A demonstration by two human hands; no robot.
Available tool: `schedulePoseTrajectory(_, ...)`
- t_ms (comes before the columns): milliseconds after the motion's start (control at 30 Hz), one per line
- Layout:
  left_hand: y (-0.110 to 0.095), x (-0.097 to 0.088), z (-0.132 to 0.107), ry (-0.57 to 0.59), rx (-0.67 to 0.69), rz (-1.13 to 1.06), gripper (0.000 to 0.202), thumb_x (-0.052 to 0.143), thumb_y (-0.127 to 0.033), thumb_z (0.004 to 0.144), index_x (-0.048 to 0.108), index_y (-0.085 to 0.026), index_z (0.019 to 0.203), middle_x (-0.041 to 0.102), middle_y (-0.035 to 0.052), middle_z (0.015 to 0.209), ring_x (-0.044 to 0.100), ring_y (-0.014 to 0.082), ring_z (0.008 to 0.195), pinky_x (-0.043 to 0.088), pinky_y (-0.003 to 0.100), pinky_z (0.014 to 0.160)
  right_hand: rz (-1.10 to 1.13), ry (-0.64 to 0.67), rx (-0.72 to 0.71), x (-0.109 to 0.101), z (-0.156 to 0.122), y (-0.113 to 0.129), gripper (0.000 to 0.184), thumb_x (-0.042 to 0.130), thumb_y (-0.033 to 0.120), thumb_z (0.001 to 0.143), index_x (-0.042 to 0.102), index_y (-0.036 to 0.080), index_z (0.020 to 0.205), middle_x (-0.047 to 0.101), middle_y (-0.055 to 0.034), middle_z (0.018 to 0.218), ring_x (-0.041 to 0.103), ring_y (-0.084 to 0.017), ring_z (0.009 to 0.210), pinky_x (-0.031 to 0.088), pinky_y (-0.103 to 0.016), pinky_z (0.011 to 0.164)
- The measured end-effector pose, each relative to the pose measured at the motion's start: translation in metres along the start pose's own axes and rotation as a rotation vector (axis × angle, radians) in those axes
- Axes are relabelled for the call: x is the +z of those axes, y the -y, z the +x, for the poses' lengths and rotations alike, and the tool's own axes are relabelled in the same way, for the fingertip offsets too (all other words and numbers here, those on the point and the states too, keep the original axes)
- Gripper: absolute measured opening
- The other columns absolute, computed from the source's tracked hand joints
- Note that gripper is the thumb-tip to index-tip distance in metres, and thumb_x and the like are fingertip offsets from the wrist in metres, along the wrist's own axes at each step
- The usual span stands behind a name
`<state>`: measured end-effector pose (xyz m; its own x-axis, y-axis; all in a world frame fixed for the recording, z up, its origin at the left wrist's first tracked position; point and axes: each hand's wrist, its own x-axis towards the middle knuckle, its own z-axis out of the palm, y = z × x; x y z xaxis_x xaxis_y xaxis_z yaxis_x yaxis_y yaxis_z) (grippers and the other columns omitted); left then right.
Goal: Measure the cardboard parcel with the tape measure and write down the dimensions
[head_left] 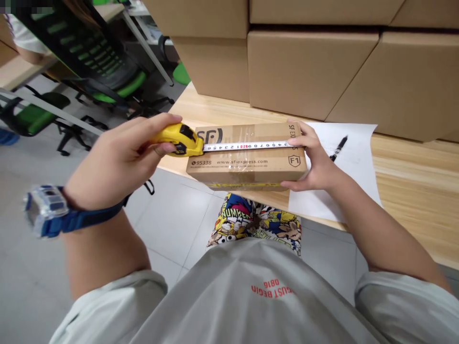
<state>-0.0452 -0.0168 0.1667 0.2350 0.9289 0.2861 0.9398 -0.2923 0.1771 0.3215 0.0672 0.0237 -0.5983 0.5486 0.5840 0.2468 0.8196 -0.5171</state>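
Observation:
My left hand (122, 153) is closed around a yellow tape measure (184, 140) at the left end of a small cardboard box (236, 165). From it the white blade (247, 146) stretches lengthwise over the box's printed, taped top. At the other end my right hand (313, 157) grips the box's right side. One of its fingers presses the blade's end down, and its thumb lies along the lower front edge. The box sits at the table's near edge. A blue watch (53, 210) is on my left wrist.
Large cardboard boxes (308, 71) are stacked at the back of the wooden table (412, 177). A white paper sheet (355, 172) with a black pen (339, 147) lies right of my right hand. Green and black office chairs (118, 86) and a seated person's arm (30, 55) are at far left.

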Motion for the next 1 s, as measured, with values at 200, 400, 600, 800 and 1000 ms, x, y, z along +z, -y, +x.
schedulePoseTrajectory(200,0.008,-0.009,-0.014,0.029,-0.162,0.106,0.068,0.036,-0.072,0.097,0.059,-0.027,0.142,0.070,0.0003,0.099,0.051,0.0088,0.071,0.043,0.023,0.071,-0.008,0.013,0.113,0.000,-0.002,0.003,0.106,0.092,0.063,0.055,0.031,0.052,0.142,0.028,-0.0021,0.165,0.023,-0.043,0.157,0.027,-0.070,0.126)
schedulePoseTrajectory(400,0.016,-0.010,-0.021,0.062,-0.236,0.107,0.071,0.035,-0.074,0.096,0.059,-0.026,0.141,0.072,-0.0010,0.100,0.048,0.0063,0.064,0.045,0.021,0.069,0.034,-0.003,0.011,-0.002,0.000,0.006,0.101,0.090,0.056,0.062,0.030,0.052,0.143,0.026,-0.0016,0.165,0.026,-0.042,0.157,0.029,-0.068,0.126)
schedulePoseTrajectory(600,0.016,-0.009,-0.014,0.030,-0.138,0.113,0.076,0.032,-0.080,0.093,0.060,-0.027,0.141,0.071,0.0001,0.106,0.050,0.0064,0.069,0.047,0.023,0.075,0.061,-0.037,-0.046,0.001,0.003,0.005,0.094,0.084,0.060,0.067,0.030,0.052,0.144,0.026,0.0008,0.164,0.032,-0.040,0.154,0.032,-0.067,0.123)
schedulePoseTrajectory(800,0.002,-0.008,0.003,0.049,0.023,0.090,0.076,0.034,-0.080,0.093,0.058,-0.028,0.143,0.066,-0.0006,0.097,0.050,0.0079,0.072,0.047,0.025,0.077,0.034,-0.062,-0.111,0.004,0.002,0.000,0.096,0.081,0.064,0.067,0.030,0.048,0.147,0.025,-0.0017,0.165,0.031,-0.039,0.154,0.032,-0.066,0.123)
schedulePoseTrajectory(1000,-0.035,0.007,0.026,0.080,0.192,0.021,0.056,0.037,-0.057,0.102,0.055,-0.028,0.147,0.069,0.0047,0.118,0.060,0.0155,0.095,0.051,0.028,0.090,0.000,-0.019,0.098,0.006,-0.005,0.003,0.105,0.082,0.071,0.062,0.027,0.051,0.148,0.019,0.0006,0.169,0.019,-0.040,0.160,0.026,-0.066,0.126)
